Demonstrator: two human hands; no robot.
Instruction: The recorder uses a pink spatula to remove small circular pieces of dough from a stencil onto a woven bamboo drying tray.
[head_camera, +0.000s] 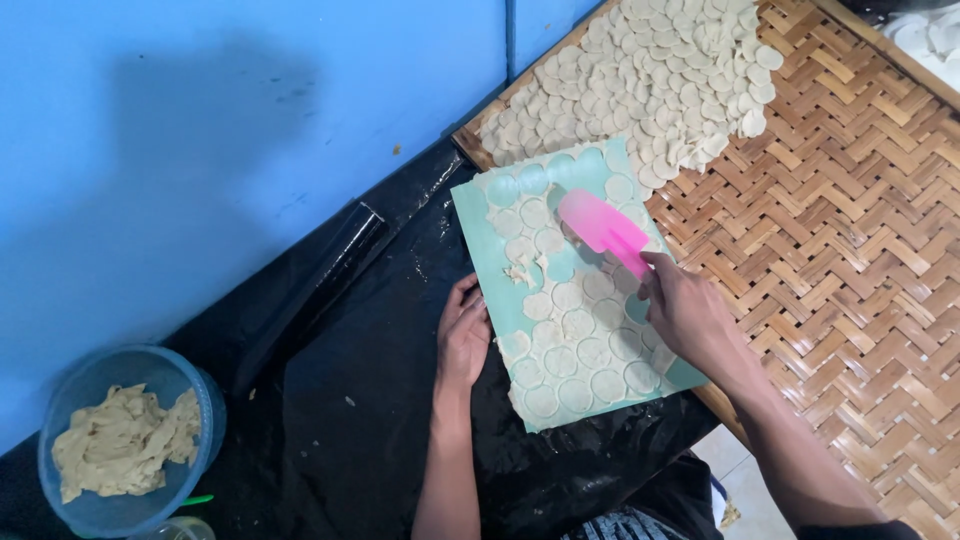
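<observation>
A pale green board lies on black plastic sheeting, covered with rolled dough cut into many round discs. My right hand grips a pink flat scraper, whose blade rests on the discs near the board's upper part. My left hand presses flat on the board's left edge, fingers together. A small clump of dough scraps sits on a bare patch of the board.
A woven bamboo tray at right holds a heap of cut dough discs. A blue bowl of dough stands at lower left. A black rolling pin lies against the blue wall.
</observation>
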